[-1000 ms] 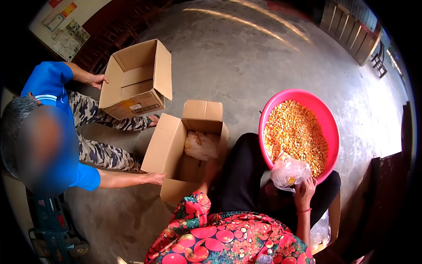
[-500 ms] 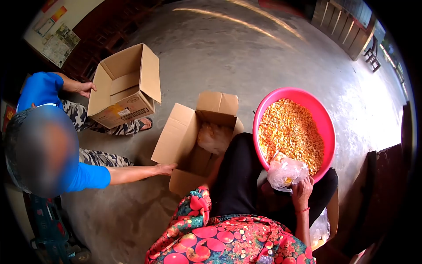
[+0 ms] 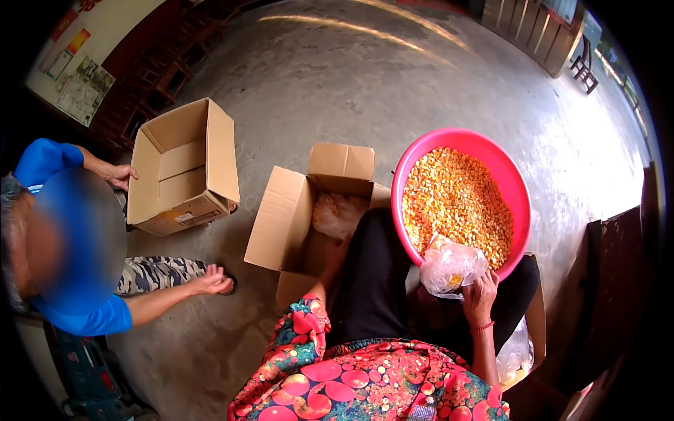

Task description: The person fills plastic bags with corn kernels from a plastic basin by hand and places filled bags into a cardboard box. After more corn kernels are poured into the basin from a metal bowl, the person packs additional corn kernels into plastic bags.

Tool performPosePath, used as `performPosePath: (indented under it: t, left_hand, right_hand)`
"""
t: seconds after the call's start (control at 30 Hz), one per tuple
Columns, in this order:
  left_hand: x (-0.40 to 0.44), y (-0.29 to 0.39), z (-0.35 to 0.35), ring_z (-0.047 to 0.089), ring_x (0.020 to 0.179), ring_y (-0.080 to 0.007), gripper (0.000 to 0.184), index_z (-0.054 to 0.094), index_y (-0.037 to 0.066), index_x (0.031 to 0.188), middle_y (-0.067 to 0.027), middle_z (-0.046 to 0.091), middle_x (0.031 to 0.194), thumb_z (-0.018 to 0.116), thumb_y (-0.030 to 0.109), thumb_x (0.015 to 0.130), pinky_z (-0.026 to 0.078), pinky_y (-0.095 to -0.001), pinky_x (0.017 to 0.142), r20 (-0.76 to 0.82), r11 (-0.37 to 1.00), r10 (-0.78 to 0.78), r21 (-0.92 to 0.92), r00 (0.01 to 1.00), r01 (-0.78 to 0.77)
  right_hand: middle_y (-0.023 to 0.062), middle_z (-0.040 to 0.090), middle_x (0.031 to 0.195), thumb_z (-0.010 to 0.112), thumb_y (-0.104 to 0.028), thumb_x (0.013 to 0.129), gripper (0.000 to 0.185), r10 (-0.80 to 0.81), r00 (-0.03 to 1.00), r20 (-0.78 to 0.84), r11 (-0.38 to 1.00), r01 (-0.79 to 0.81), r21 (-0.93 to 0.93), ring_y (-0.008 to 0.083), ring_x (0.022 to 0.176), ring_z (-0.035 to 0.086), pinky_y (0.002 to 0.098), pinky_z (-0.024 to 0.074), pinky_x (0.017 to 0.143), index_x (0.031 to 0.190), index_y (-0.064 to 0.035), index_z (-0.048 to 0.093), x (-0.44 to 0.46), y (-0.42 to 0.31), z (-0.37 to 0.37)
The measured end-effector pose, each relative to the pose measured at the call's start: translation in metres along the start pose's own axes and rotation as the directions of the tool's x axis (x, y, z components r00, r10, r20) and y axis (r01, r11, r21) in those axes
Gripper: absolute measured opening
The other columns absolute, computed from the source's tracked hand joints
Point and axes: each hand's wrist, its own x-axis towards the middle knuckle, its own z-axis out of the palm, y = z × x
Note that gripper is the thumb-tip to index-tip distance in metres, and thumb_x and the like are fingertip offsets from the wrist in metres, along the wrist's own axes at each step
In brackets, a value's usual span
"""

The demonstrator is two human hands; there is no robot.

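My right hand [image 3: 480, 297] is closed on a clear plastic bag [image 3: 453, 268] with some yellow-orange pieces inside. The bag rests at the near rim of a pink basin [image 3: 518, 184], which holds many corn-like kernels [image 3: 460, 203]. My left hand [image 3: 335, 257] reaches down into an open cardboard box [image 3: 275, 223] between me and the other person; its fingers are dark and partly hidden by my knee. Just beyond that hand, a filled plastic bag [image 3: 338, 215] lies in the box.
At the left, a person in blue [image 3: 88, 317] holds an empty cardboard box [image 3: 168, 168] by its edge with one hand. Another box [image 3: 538, 326] with plastic bags stands beside my right leg. A green machine [image 3: 88, 372] lies lower left.
The other person's near hand has let go of the middle box's flap and drawn back left. Their held box sits lower in view. My right hand still grips its bag.
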Motion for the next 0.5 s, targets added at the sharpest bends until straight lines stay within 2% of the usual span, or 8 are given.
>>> performPosePath:
  t: [0.07,0.1,0.13,0.23,0.3,0.33,0.4,0.5]
  left_hand:
    - [0.011,0.006,-0.012,0.061,0.080,-0.0350,0.053,0.048,-0.001,0.117,-0.0233,0.062,0.090,0.063,0.031,0.076,0.047,-0.0437,0.067,-0.223,0.996,-0.089,0.008,0.971,0.093]
    - [0.013,0.006,-0.016,0.062,0.081,-0.0347,0.055,0.047,-0.001,0.118,-0.0231,0.063,0.090,0.065,0.028,0.074,0.047,-0.0439,0.067,-0.428,1.000,-0.017,-0.009,0.904,0.014]
    - [0.016,0.006,-0.019,0.062,0.081,-0.0347,0.055,0.047,-0.001,0.118,-0.0231,0.063,0.090,0.065,0.028,0.074,0.047,-0.0439,0.067,-0.427,1.000,-0.018,-0.009,0.904,0.015]
    - [0.025,0.014,-0.021,0.060,0.093,-0.0341,0.064,0.043,0.003,0.126,-0.0227,0.060,0.101,0.069,0.025,0.071,0.047,-0.0419,0.076,-0.245,0.989,0.141,0.072,0.959,-0.126]
    - [0.037,0.002,-0.001,0.054,0.105,-0.0342,0.063,0.038,0.006,0.132,-0.0232,0.054,0.114,0.063,0.024,0.077,0.043,-0.0401,0.088,-0.053,0.966,0.256,-0.021,0.965,-0.257]
    - [0.041,0.002,0.007,0.054,0.105,-0.0342,0.063,0.038,0.006,0.132,-0.0232,0.054,0.114,0.063,0.024,0.077,0.043,-0.0401,0.088,-0.045,0.967,0.253,-0.025,0.967,-0.254]
    - [0.046,0.024,0.014,0.048,0.112,-0.0341,0.057,0.035,0.006,0.135,-0.0226,0.049,0.121,0.055,0.020,0.084,0.037,-0.0390,0.095,0.083,0.837,0.540,-0.156,0.838,-0.524]
    - [0.035,0.059,-0.001,0.048,0.112,-0.0341,0.056,0.036,0.007,0.134,-0.0219,0.049,0.122,0.055,0.019,0.083,0.037,-0.0390,0.095,0.197,0.855,0.516,-0.184,0.834,-0.485]
  right_hand:
    - [0.0131,0.053,0.072,0.056,-0.008,0.066,0.009,0.003,1.000,0.006,1.000,-0.003,0.006,0.0335,0.074,0.051,0.0416,0.0370,0.075,0.070,-0.0034,0.049,-0.002,0.000,0.000]
    - [0.0131,0.053,0.072,0.056,-0.008,0.066,0.009,0.006,1.000,0.007,1.000,-0.006,0.006,0.0335,0.074,0.051,0.0416,0.0370,0.075,0.070,-0.0034,0.049,-0.001,0.000,-0.001]
    - [0.0129,0.053,0.072,0.056,-0.008,0.066,0.009,0.004,1.000,0.010,1.000,-0.005,0.010,0.0333,0.074,0.052,0.0415,0.0370,0.075,0.070,-0.0034,0.050,0.000,-0.001,-0.002]
    - [0.0127,0.054,0.073,0.057,-0.008,0.065,0.009,0.009,1.000,0.014,1.000,-0.010,0.007,0.0328,0.074,0.052,0.0415,0.0371,0.075,0.071,-0.0034,0.051,0.002,-0.003,-0.002]
    - [0.0126,0.054,0.073,0.057,-0.007,0.065,0.010,0.021,1.000,0.017,1.000,-0.021,-0.003,0.0325,0.074,0.052,0.0415,0.0372,0.075,0.072,-0.0034,0.052,0.003,-0.003,-0.002]
    - [0.0125,0.054,0.074,0.056,-0.007,0.065,0.010,0.024,0.999,0.026,1.000,-0.024,0.004,0.0323,0.075,0.052,0.0415,0.0373,0.075,0.073,-0.0035,0.052,0.002,-0.003,-0.003]
    - [0.0124,0.055,0.074,0.056,-0.007,0.064,0.010,0.037,0.999,0.039,0.999,-0.037,0.005,0.0321,0.075,0.052,0.0415,0.0374,0.075,0.073,-0.0035,0.053,0.002,-0.003,-0.004]
    - [0.0121,0.056,0.075,0.056,-0.008,0.064,0.011,0.036,0.999,0.030,0.999,-0.036,0.003,0.0320,0.076,0.053,0.0417,0.0376,0.075,0.074,-0.0037,0.054,0.001,-0.003,-0.004]
